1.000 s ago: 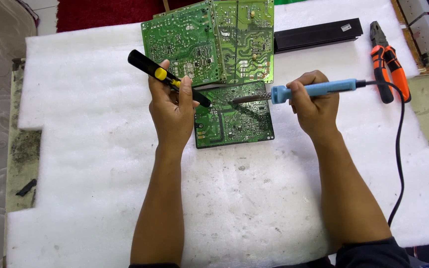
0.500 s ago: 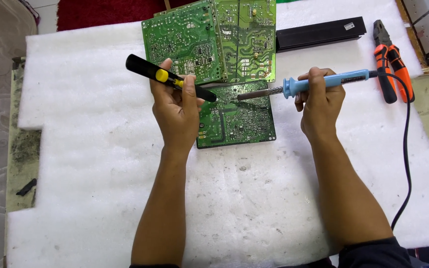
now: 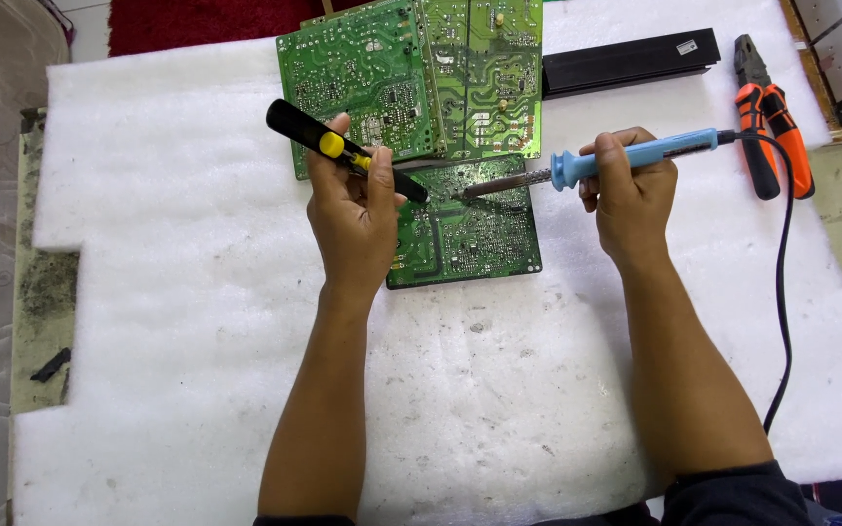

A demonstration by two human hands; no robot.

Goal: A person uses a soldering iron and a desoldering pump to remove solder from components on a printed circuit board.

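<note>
Green small circuit board [image 3: 470,239], one, solder side up, lying flat on the white foam sheet [image 3: 197,292] near its middle, just below two larger boards. Soldering iron [image 3: 596,164], one, blue handle, metal tip resting on the upper edge of the small board, black cord [image 3: 784,292] trailing off to the right and down. Right hand [image 3: 631,190]: fingers curled shut around the blue handle, forearm coming up from the lower right, wrist raised off the foam. Black tool with yellow band [image 3: 343,148], one, lying slantwise, its dark end lowered to the small board close to the iron's tip; whether the two ends touch cannot be told. Left hand [image 3: 353,209]: fingers and thumb closed on this tool near the yellow band, palm over the board's left edge, forearm rising straight from the bottom of the view. Larger green circuit boards [image 3: 411,78], two, side by side, touching the small board's upper edge. Black flat bar [image 3: 626,63], one, beside the larger boards at upper right. Pliers [image 3: 772,127], one pair, orange and black grips, at the foam's right edge, just beside the cord.
</note>
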